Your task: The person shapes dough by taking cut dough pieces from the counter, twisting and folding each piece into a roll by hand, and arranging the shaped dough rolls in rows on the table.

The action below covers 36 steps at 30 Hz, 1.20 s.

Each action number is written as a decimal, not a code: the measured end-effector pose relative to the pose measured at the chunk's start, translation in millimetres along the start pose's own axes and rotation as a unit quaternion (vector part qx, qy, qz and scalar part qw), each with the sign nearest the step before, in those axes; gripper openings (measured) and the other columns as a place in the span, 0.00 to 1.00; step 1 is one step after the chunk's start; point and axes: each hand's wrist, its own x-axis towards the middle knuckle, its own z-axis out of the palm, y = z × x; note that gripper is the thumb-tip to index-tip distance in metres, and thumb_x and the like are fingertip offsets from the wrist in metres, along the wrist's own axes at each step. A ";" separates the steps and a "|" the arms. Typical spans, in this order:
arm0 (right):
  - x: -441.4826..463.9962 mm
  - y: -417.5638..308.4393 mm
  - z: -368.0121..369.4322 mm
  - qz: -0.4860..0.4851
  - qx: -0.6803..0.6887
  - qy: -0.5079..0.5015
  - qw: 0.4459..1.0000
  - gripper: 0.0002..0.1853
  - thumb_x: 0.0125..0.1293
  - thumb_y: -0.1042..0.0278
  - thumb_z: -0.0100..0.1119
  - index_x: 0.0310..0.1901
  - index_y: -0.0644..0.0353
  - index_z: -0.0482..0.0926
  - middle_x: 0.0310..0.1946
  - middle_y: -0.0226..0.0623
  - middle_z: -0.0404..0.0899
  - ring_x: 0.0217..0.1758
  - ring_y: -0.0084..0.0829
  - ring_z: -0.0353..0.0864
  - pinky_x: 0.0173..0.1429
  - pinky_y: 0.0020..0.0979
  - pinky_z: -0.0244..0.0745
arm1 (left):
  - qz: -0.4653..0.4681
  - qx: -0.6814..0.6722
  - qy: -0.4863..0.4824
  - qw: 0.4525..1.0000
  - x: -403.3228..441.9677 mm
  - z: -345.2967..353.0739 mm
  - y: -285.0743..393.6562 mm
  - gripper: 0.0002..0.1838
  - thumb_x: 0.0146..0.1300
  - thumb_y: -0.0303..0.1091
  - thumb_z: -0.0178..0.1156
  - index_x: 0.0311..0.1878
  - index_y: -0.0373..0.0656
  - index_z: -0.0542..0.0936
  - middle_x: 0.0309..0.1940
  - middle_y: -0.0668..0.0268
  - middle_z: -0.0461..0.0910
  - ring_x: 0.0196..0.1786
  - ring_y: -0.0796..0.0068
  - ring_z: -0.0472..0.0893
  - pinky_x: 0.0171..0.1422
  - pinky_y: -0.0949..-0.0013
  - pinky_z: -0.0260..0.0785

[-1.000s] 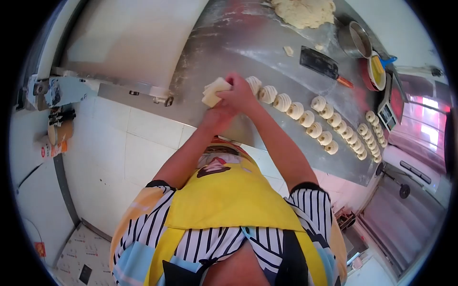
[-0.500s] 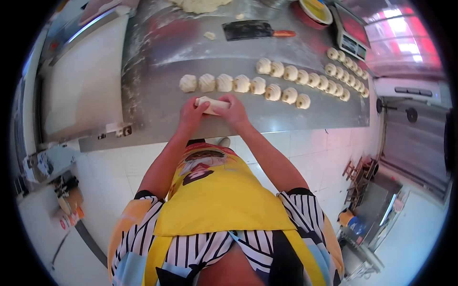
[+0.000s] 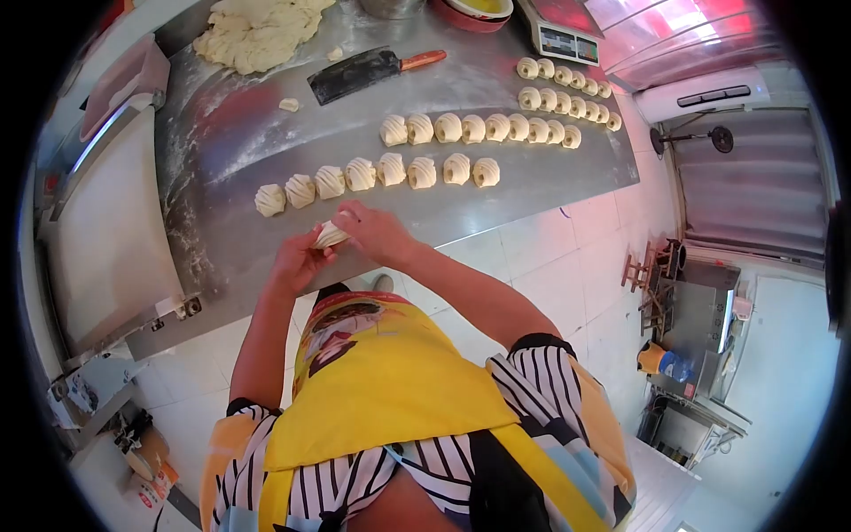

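Note:
Between my two hands is a piece of dough [image 3: 331, 235] with slanting ridges, held just above the steel table near its front edge. My left hand [image 3: 300, 260] is closed round its lower left end. My right hand [image 3: 377, 236] grips the other end from above, its fingers bent over the dough and hiding part of it. Right behind my hands stands a row of twisted dough rolls [image 3: 360, 174], each showing similar ridges. Further rows of shaped rolls [image 3: 472, 129] extend to the right.
A cleaver [image 3: 356, 76] with a red handle lies beyond the rolls. At the back are a large dough mass [image 3: 257, 35], a bowl [image 3: 479, 9] and a scale [image 3: 563, 40]. A machine with a pale sloping surface [image 3: 111, 230] stands left. Flour dusts the steel table [image 3: 239, 115].
The dough looked smoother and stretched sideways between my hands; now ridges show and it tilts. My right hand has turned over the top. The whole view has swung, shifting the table items.

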 end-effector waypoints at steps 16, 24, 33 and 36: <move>-4.5 -23.5 -12.2 0.148 0.477 -0.106 0.860 0.18 0.62 0.70 0.52 0.55 0.53 0.70 0.37 0.35 0.78 0.32 0.29 0.80 0.41 0.31 0.77 | 0.111 0.324 0.071 0.937 -11.3 9.6 18.6 0.12 0.59 0.29 0.55 0.46 0.38 0.74 0.30 0.65 0.77 0.34 0.78 0.77 0.38 0.71 0.71; 20.7 -33.9 -15.6 0.129 0.139 -0.083 0.978 0.15 0.53 0.72 0.60 0.44 0.56 0.77 0.27 0.38 0.80 0.27 0.31 0.80 0.35 0.32 0.74 | 0.219 0.605 0.113 0.757 -15.3 7.4 0.9 0.09 0.53 0.28 0.58 0.39 0.38 0.79 0.27 0.63 0.79 0.31 0.70 0.78 0.38 0.66 0.70; 30.5 -2.0 38.0 0.482 0.633 -0.072 0.602 0.10 0.64 0.63 0.52 0.42 0.59 0.78 0.34 0.32 0.80 0.33 0.27 0.80 0.39 0.32 0.78 | 0.419 0.522 0.093 0.737 -27.6 3.1 -26.3 0.10 0.50 0.20 0.56 0.37 0.36 0.76 0.38 0.54 0.74 0.40 0.55 0.76 0.43 0.65 0.69; 33.1 12.4 56.0 0.475 0.663 -0.087 0.572 0.11 0.66 0.63 0.48 0.43 0.57 0.77 0.35 0.32 0.80 0.35 0.28 0.81 0.40 0.34 0.79 | 0.424 0.501 0.119 0.745 -26.1 -0.2 -16.9 0.09 0.48 0.18 0.56 0.35 0.36 0.73 0.41 0.56 0.71 0.39 0.59 0.74 0.41 0.67 0.68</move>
